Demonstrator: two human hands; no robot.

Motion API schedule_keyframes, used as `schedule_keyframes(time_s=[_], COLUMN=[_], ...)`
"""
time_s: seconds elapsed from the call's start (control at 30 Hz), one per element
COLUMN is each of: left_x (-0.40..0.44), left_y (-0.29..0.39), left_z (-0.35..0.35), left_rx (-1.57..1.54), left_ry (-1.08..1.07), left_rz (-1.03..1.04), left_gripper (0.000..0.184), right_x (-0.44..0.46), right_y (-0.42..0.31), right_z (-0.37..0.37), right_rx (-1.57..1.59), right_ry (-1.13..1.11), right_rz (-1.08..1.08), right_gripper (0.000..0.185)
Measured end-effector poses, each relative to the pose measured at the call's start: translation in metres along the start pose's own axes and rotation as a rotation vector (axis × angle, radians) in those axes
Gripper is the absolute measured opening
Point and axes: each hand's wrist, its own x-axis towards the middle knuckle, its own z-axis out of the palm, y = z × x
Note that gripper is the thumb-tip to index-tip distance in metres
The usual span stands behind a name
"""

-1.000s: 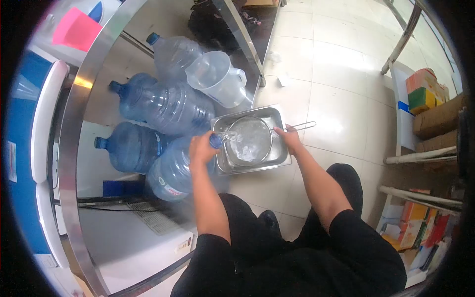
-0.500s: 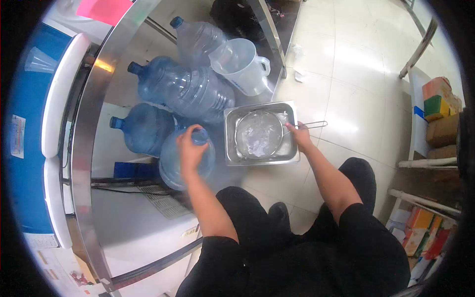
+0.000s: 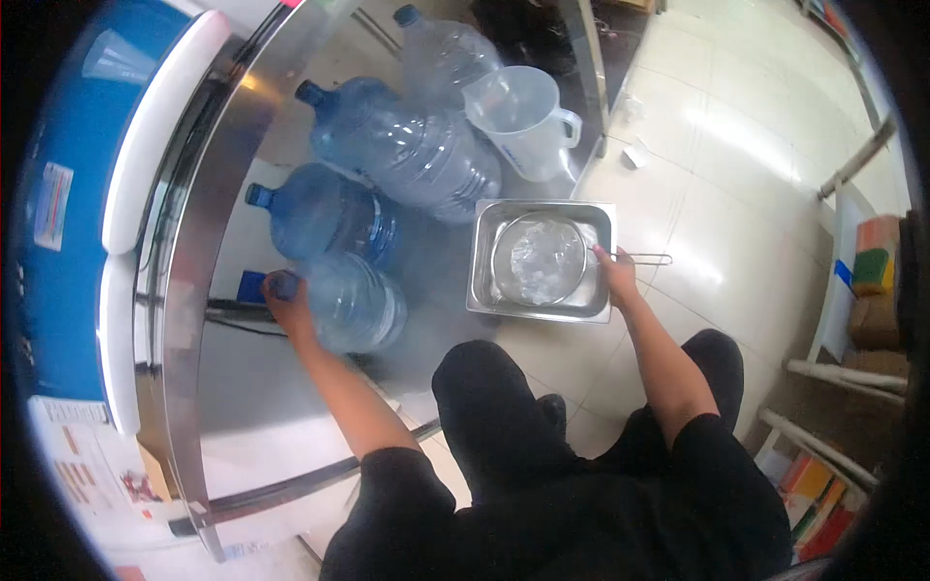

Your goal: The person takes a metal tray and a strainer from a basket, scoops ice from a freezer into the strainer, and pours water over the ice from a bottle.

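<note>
My left hand [image 3: 290, 312] is closed around the neck of a clear blue water jug [image 3: 356, 302]. That jug lies on its side on the low shelf, its neck pointing left. My right hand [image 3: 620, 278] grips the right rim of a steel pan [image 3: 481, 289] together with the wire handle of a round strainer [image 3: 542, 259]. The strainer sits inside the pan, with some clear, shiny material in it that I cannot make out. Behind the pan stands a translucent measuring jug [image 3: 521, 108] with a handle.
Several more water jugs lie on the shelf, among them a capped one [image 3: 325, 215] and a large one [image 3: 417, 145]. A metal table leg [image 3: 588, 68] stands beyond the measuring jug. At the right is a rack [image 3: 843, 371] with boxes; tiled floor [image 3: 712, 184] lies between.
The jug in my left hand has tipped from upright onto its side, its neck swinging left and down. My right hand keeps its grip on the pan and strainer. The view has shifted.
</note>
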Motion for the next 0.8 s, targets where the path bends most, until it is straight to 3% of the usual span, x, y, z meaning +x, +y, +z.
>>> schedule_keyframes(time_s=[0.07, 0.1, 0.17, 0.23, 0.3, 0.37, 0.43, 0.5, 0.6, 0.67, 0.7, 0.8], left_x=[0.020, 0.028, 0.041, 0.030, 0.013, -0.007, -0.052, -0.084, -0.146, -0.177, -0.187, -0.191], left_y=[-0.050, -0.062, -0.073, -0.049, -0.013, 0.033, 0.093, 0.103, 0.042, -0.022, -0.036, -0.023], left_z=[0.000, -0.009, -0.016, -0.007, 0.011, 0.041, 0.089, 0.160, 0.265, 0.319, 0.335, 0.326], left_rx=[0.008, 0.036, 0.081, 0.085, 0.227, 0.503, 0.338, -0.153, 0.069, -0.071, -0.146, -0.228], left_ry=[0.191, 0.186, 0.160, 0.277, 0.470, 0.744, 0.314, -0.389, -0.923, -0.897, -0.887, -0.895], left_rz=[-0.047, -0.096, -0.184, -0.213, -0.072, 0.252, 0.334, 0.343, 0.063, 0.025, 0.003, -0.259], left_gripper=[0.056, 0.060, 0.067, 0.068, 0.066, 0.063, 0.048, 0.029, 0.052, 0.058, 0.062, 0.065], right_x=[0.006, 0.010, 0.012, 0.013, 0.020, 0.010, 0.021, 0.012, 0.013, 0.014, 0.024, 0.007], right_y=[0.006, 0.010, 0.009, 0.014, 0.021, 0.010, 0.020, 0.010, 0.011, 0.012, 0.029, 0.009], right_z=[-0.003, -0.005, -0.004, -0.008, -0.010, -0.005, -0.009, -0.007, -0.004, -0.006, -0.007, -0.003], right_rx=[0.016, 0.044, 0.049, 0.056, 0.056, 0.054, 0.044, 0.102, 0.061, 0.028, -0.019, -0.017], right_ry=[-0.005, -0.016, -0.031, -0.028, -0.023, -0.005, -0.006, -0.022, -0.014, 0.014, 0.067, 0.080], right_rz=[-0.049, -0.025, -0.024, -0.020, -0.019, -0.006, -0.016, -0.010, -0.024, 0.005, -0.081, -0.022], right_gripper=[0.042, 0.043, 0.043, 0.043, 0.043, 0.042, 0.039, 0.038, 0.035, 0.034, 0.035, 0.037])
